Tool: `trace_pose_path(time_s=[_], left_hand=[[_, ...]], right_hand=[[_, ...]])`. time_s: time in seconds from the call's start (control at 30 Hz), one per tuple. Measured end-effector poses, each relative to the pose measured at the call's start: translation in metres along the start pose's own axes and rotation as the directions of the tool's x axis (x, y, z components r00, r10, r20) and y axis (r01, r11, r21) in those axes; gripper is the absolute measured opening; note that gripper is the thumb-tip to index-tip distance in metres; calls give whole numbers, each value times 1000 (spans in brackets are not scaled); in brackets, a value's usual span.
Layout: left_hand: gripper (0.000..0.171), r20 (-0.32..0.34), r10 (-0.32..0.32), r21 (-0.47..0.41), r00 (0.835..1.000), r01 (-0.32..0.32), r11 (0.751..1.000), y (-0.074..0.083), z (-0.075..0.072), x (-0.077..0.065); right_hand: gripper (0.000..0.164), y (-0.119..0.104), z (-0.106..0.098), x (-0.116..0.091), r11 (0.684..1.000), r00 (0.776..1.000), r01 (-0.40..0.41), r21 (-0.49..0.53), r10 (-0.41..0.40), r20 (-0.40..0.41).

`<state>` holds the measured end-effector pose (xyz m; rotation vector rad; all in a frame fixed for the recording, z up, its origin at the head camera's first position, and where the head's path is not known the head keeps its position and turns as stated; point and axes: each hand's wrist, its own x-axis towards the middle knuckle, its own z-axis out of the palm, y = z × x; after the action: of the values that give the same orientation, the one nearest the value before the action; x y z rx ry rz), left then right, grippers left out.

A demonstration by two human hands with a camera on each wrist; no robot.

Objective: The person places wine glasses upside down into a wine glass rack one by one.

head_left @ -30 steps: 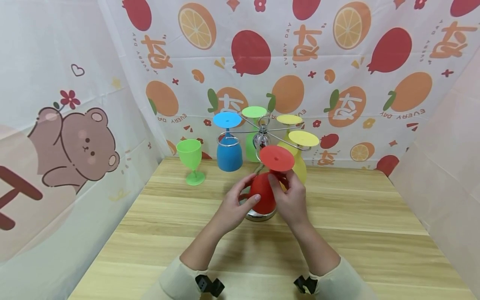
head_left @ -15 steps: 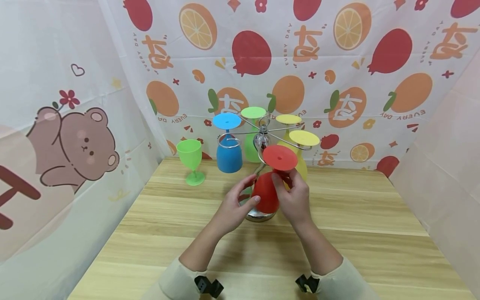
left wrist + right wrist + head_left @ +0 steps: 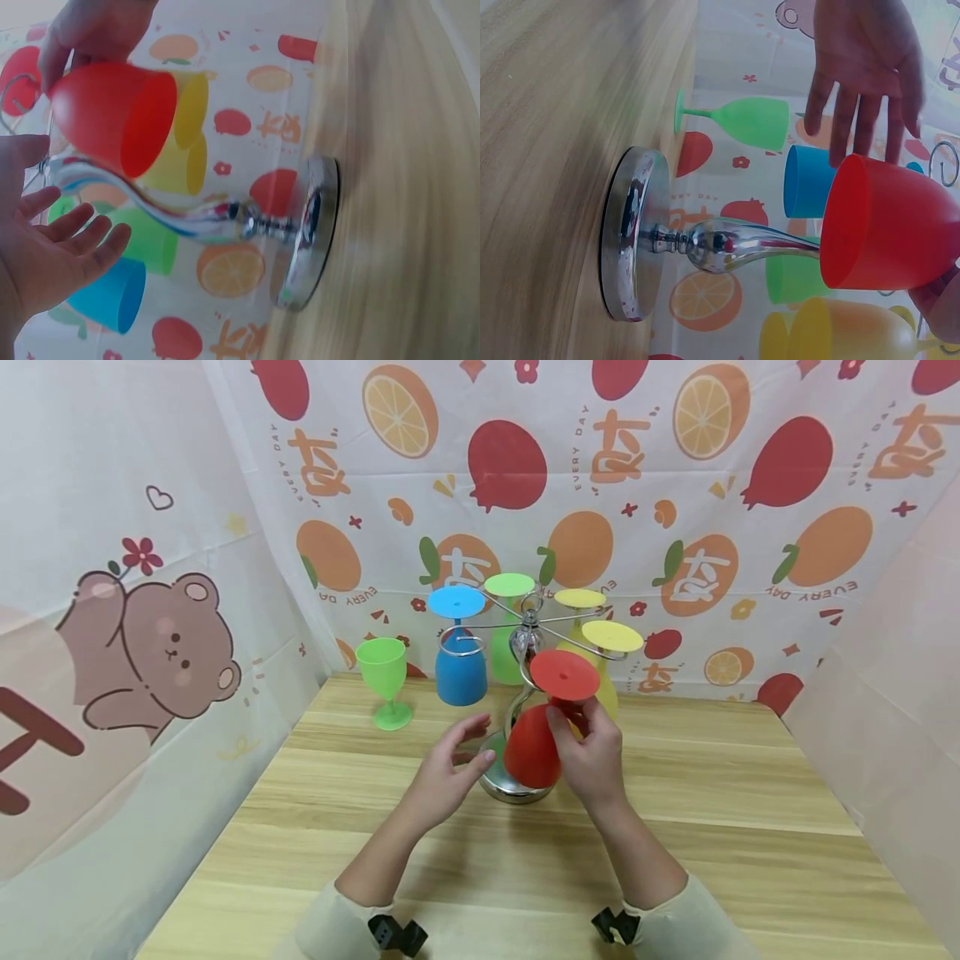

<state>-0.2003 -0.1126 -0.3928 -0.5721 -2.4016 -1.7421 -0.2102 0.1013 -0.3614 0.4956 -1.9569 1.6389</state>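
Upside down in front of the metal rack (image 3: 517, 789) is a red goblet (image 3: 534, 750), its round foot uppermost. My right hand (image 3: 592, 752) pinches it near the stem, just under the foot. To its left, my left hand (image 3: 446, 777) is apart from the goblet, fingers loosely spread and holding nothing; the left wrist view shows the same hand (image 3: 52, 251) beside the rack's curved post. Hanging inverted from the rack are a blue goblet (image 3: 461, 677), a green goblet (image 3: 506, 656) and two yellow goblets, the nearer yellow goblet (image 3: 612, 637) partly hidden by the red one.
Another green goblet (image 3: 383, 670) stands upright on the wooden table (image 3: 675, 827), left of the rack. Wire arms with curled ends spread from the rack's top. A fruit-print sheet (image 3: 510, 468) hangs behind, and a bear-print sheet (image 3: 180, 652) on the left.
My left hand has come off the red goblet and moved left and slightly down. The right hand still holds the goblet, which has shifted slightly right.
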Motion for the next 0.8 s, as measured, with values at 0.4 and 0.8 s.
trace_pose_path(time_s=[0.4, 0.8], left_hand=[[48, -65, -3, 124, 998, 11, 992, -14, -39, -5], [47, -163, 48, 273, 985, -2, 962, -28, -86, 15]], right_hand=[[37, 0, 0, -1, 1000, 1000, -9, 12, 9, 4], [52, 3, -4, -6, 999, 997, -49, 1, 48, 65]])
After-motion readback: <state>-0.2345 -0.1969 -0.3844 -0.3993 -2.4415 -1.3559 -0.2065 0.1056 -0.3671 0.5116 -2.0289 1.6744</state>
